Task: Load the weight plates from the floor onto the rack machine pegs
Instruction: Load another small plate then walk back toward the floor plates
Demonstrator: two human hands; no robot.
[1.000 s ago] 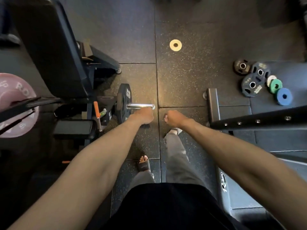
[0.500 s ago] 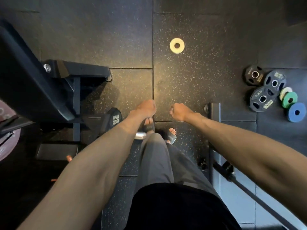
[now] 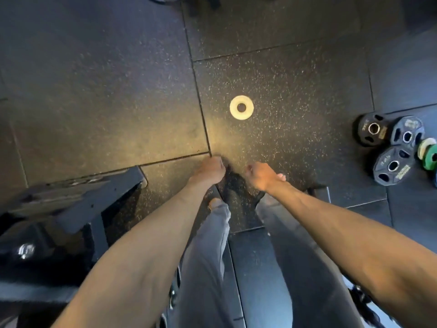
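A small pale ring plate [image 3: 241,107] lies flat on the speckled rubber floor ahead of me. My left hand [image 3: 210,170] and my right hand [image 3: 261,175] hang side by side below it, both curled loosely and holding nothing. At the right edge lies a cluster of plates: three black ones [image 3: 372,129] [image 3: 407,136] [image 3: 393,166], a cream one [image 3: 424,147] and a green one [image 3: 431,157]. The rack machine's dark frame [image 3: 78,200] fills the lower left. Its peg is out of sight.
My legs in grey trousers and sandals stand just beneath the hands. A dark flat machine base [image 3: 255,268] runs under my feet at the bottom centre. Floor tile seams cross in front of my left hand.
The view has moved forward and away from the machine; the peg with its black plate has dropped out of sight. The pale ring plate now sits closer. Both hands stay empty.
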